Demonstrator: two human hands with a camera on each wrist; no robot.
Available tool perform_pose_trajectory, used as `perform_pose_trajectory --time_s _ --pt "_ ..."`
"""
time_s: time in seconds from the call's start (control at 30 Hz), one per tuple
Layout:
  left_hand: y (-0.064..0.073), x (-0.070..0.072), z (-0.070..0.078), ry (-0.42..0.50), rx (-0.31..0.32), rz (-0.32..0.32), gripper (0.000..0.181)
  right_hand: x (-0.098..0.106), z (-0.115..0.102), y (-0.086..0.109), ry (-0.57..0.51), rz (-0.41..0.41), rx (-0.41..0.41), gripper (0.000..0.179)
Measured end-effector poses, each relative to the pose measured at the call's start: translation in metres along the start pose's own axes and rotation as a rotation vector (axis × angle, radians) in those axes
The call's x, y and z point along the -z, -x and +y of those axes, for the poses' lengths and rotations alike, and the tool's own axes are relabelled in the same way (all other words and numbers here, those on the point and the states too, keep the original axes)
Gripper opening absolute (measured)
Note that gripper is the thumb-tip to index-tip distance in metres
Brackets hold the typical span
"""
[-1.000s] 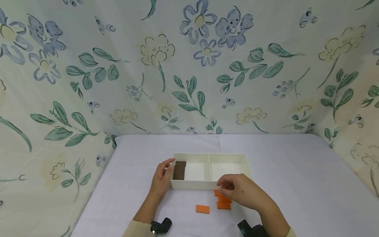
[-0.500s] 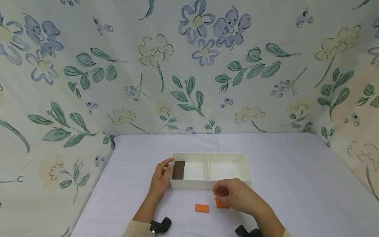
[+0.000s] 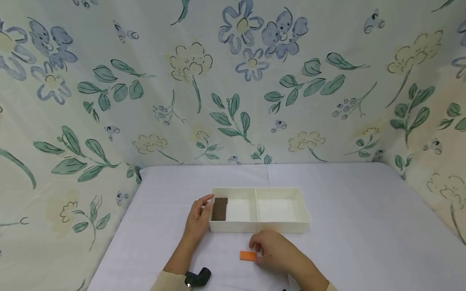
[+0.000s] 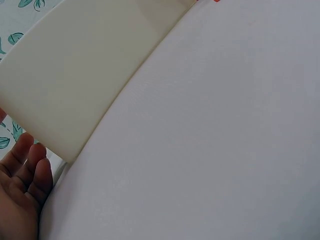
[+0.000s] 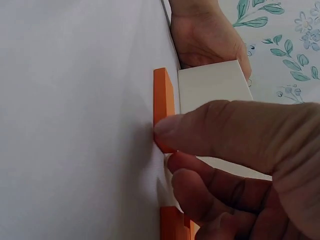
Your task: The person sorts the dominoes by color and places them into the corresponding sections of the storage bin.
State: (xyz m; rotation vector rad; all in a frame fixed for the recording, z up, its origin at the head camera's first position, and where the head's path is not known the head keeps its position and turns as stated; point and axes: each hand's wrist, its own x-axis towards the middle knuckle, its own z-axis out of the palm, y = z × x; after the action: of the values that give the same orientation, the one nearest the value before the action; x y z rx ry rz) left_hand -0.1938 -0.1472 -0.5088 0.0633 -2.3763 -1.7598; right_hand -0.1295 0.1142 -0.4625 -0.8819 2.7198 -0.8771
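Note:
A white two-compartment box (image 3: 233, 227) stands on the table, with dark brown flat pieces (image 3: 219, 209) at the left end of its left compartment. My left hand (image 3: 198, 217) rests against the box's left end, fingers along the wall and a fingertip at the rim. In front of the box lies an orange rectangular block (image 3: 247, 256). My right hand (image 3: 274, 251) is at its right end, thumb and forefinger apart. In the right wrist view, the thumb overlaps the near end of the orange block (image 5: 161, 95). Further orange blocks (image 5: 172, 224) show below the fingers there; in the head view, the right hand hides them.
White cloth (image 3: 346, 210) covers the table. A floral curtain (image 3: 233, 93) hangs behind it and at both sides. A black wrist device (image 3: 198, 277) sits on the left wrist. The divider (image 3: 257, 205) splits the box near its middle.
My right hand has moved left and toward me, from over the group of orange blocks to the single orange block. The left hand and the box have stayed in place.

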Motion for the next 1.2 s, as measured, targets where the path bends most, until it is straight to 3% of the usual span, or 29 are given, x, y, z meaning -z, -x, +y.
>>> perform_pose_trajectory --time_s 0.13,0.33,0.8,1.07,1.2 --pt "0.000 0.000 0.001 0.000 -0.002 0.000 0.032 -0.002 0.002 -0.001 0.015 0.017 0.046 0.024" --pt "0.000 -0.001 0.000 0.002 0.000 -0.002 0.031 -0.004 0.003 -0.001 -0.058 -0.011 0.060 0.024" --pt "0.000 -0.002 -0.001 -0.015 -0.019 0.014 0.031 0.005 0.004 -0.003 -0.255 -0.028 0.004 0.024" --pt "0.000 -0.001 0.000 -0.006 -0.007 0.010 0.031 0.016 0.004 -0.004 -0.324 -0.003 -0.032 0.024" --pt "0.000 -0.001 0.001 -0.005 -0.009 0.008 0.031 0.025 0.004 -0.003 -0.366 0.046 -0.060 0.021"
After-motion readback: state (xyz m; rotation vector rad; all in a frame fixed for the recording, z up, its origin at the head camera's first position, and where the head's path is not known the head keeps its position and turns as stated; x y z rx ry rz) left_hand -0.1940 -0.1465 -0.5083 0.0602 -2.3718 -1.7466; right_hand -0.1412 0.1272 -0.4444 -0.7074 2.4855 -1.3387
